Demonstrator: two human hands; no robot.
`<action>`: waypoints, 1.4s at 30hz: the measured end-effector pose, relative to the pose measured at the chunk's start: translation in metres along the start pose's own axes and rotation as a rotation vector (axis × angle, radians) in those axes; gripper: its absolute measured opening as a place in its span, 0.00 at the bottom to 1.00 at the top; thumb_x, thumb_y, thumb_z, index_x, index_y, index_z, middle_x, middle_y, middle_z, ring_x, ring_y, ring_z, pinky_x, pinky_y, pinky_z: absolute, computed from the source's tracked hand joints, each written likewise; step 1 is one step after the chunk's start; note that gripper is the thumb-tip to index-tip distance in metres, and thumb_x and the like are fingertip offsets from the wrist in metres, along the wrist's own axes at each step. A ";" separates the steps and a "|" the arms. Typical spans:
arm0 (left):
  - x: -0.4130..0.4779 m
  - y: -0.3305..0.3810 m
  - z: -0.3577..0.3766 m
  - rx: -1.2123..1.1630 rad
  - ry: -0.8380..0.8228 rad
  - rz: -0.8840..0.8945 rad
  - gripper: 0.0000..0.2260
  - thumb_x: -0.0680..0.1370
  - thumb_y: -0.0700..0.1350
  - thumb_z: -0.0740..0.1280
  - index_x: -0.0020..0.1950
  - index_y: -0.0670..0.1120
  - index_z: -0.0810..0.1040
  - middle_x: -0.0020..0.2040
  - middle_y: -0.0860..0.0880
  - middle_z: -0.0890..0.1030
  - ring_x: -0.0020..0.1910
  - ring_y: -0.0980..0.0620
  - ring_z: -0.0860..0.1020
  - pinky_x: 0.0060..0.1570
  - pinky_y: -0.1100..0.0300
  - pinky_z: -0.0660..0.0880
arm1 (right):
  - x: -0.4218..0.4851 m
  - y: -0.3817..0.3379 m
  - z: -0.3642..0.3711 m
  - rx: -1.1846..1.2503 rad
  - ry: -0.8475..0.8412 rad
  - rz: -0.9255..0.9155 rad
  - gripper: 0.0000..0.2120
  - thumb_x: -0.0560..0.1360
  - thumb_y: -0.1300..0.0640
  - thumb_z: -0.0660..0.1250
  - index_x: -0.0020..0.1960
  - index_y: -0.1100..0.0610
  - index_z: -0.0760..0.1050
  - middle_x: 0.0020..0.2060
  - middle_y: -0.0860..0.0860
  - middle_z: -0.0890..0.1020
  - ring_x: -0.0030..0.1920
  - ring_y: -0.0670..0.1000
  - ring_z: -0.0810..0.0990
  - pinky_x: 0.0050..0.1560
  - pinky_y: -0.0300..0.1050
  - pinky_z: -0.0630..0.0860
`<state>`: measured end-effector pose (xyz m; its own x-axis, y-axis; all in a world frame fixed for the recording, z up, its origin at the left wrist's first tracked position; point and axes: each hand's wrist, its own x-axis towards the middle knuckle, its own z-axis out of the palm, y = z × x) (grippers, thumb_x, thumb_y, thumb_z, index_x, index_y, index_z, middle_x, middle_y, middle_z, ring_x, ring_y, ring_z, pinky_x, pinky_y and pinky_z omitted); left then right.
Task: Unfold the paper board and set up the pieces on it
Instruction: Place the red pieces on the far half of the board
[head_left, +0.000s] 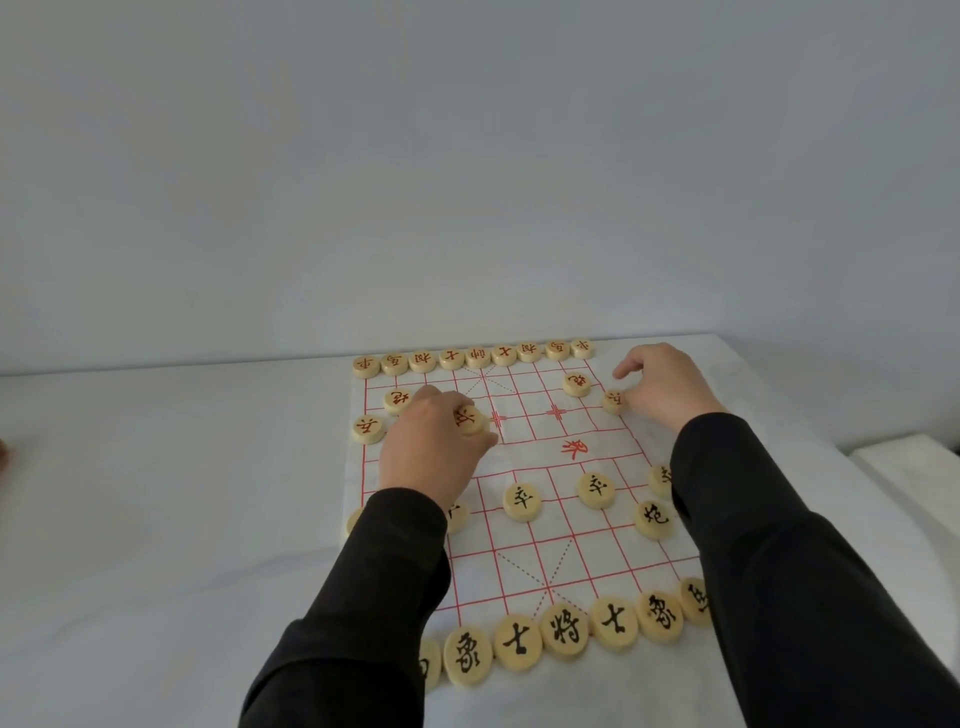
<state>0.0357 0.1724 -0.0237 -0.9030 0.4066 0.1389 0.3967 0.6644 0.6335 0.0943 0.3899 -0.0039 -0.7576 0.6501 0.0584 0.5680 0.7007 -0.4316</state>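
- Left hand (431, 452) pinches a red-lettered piece (471, 421) over the paper board's (524, 540) far left.
- Right hand (662, 387) pinches another red piece (614, 401) at the far right edge.

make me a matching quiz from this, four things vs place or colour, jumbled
1 left hand
2 right hand
3 far row
4 near row

a black characters
b touches a piece at the right edge of the board
c red characters
d grips a red piece over the board's left half

Pairs: 1-d, 2-b, 3-c, 4-a
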 end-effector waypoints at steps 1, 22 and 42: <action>0.001 0.000 -0.002 -0.016 0.012 0.004 0.20 0.73 0.52 0.70 0.63 0.48 0.74 0.53 0.52 0.72 0.48 0.56 0.69 0.45 0.66 0.68 | 0.001 -0.003 -0.006 0.031 0.040 -0.011 0.13 0.74 0.65 0.66 0.58 0.57 0.77 0.60 0.55 0.77 0.60 0.55 0.75 0.59 0.45 0.70; -0.004 0.005 -0.014 -0.185 0.161 0.208 0.23 0.69 0.48 0.75 0.62 0.49 0.77 0.49 0.57 0.72 0.48 0.59 0.71 0.40 0.78 0.66 | -0.021 -0.073 0.000 0.645 -0.750 -0.064 0.06 0.74 0.58 0.69 0.43 0.61 0.82 0.37 0.55 0.83 0.27 0.46 0.68 0.26 0.37 0.66; 0.008 -0.011 -0.012 -0.033 0.024 -0.014 0.15 0.74 0.47 0.69 0.59 0.51 0.73 0.53 0.53 0.76 0.48 0.56 0.69 0.46 0.65 0.68 | -0.010 -0.069 0.024 0.838 -0.431 0.165 0.11 0.73 0.62 0.70 0.53 0.64 0.78 0.42 0.56 0.84 0.38 0.50 0.83 0.38 0.40 0.81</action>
<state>0.0222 0.1603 -0.0203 -0.9122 0.3820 0.1478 0.3786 0.6486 0.6603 0.0548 0.3283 0.0041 -0.8365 0.4411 -0.3251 0.3903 0.0634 -0.9185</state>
